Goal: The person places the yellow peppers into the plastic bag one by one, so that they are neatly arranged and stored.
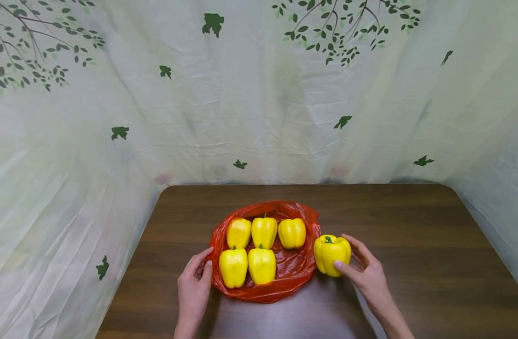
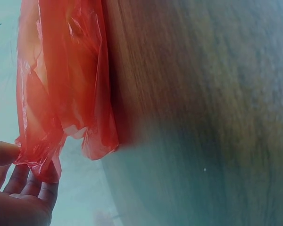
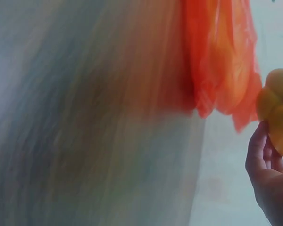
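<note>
A red plastic bag (image 1: 295, 273) lies spread open on the table with several yellow bell peppers (image 1: 262, 266) inside, in two rows. My left hand (image 1: 194, 287) pinches the bag's left rim between thumb and fingers; in the left wrist view the crinkled red plastic (image 2: 40, 150) runs between them. Just outside the bag's right edge, my right hand (image 1: 369, 273) grips another yellow bell pepper (image 1: 329, 254), its green stem facing up. The right wrist view shows that pepper (image 3: 280, 113) at the right edge, partly cut off, close beside the bag (image 3: 221, 61).
The brown wooden table (image 1: 437, 245) reaches back to a pale curtain (image 1: 259, 103) printed with green leaves and branches. More of the pale sheeting hangs along the left and right sides of the table.
</note>
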A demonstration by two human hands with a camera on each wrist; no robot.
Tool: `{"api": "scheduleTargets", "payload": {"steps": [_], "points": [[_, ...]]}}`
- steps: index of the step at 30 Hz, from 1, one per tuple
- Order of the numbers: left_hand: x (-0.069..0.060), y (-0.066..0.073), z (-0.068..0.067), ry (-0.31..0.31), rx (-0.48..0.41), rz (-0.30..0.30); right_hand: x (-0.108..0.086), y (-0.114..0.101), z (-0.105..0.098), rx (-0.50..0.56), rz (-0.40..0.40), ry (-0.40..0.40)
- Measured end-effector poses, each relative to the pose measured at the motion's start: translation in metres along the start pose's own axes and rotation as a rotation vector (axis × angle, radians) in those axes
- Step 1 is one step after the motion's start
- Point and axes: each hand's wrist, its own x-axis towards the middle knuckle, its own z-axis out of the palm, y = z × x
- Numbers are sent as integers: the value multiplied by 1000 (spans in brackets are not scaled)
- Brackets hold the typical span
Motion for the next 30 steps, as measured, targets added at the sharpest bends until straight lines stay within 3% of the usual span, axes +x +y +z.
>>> {"api": "scheduleTargets", "payload": {"steps": [10, 30], "points": [[-1, -1, 0, 4, -11, -1, 0, -9, 17, 93, -38, -22], [-1, 0, 0, -15, 5, -24, -2, -20, 40, 103, -49, -56]]}}
